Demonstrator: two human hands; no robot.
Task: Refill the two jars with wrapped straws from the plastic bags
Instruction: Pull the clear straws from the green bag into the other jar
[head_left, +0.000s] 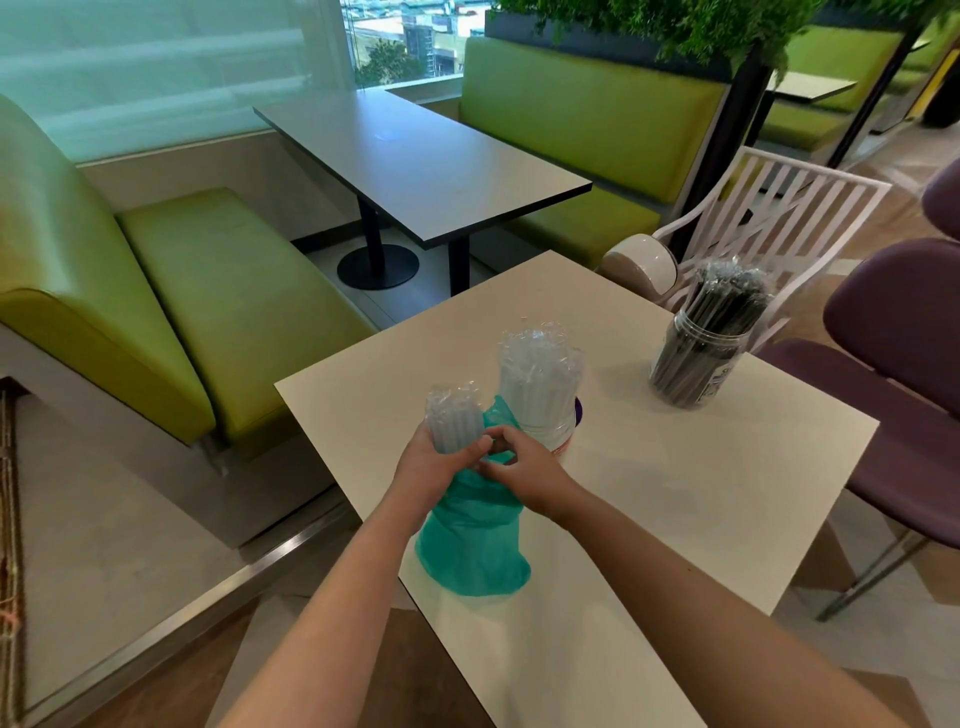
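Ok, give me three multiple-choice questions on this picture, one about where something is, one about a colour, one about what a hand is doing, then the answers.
1. Where does the jar of dark straws stand?
A. near the table's far right corner
B. on the green bench
C. inside the bag

2. What colour is the plastic bag?
A. red
B. teal green
C. black

3. What is the left hand doing?
A. lying flat on the table
B. gripping a bundle of pale wrapped straws
C. lifting a jar

Answers:
1 A, it stands on the white table toward the far right corner, apart from the jar of pale straws.
2 B, the bag under both hands is teal green.
3 B, its fingers curl round the small bundle above the bag, while the right hand pinches the bag's top edge.
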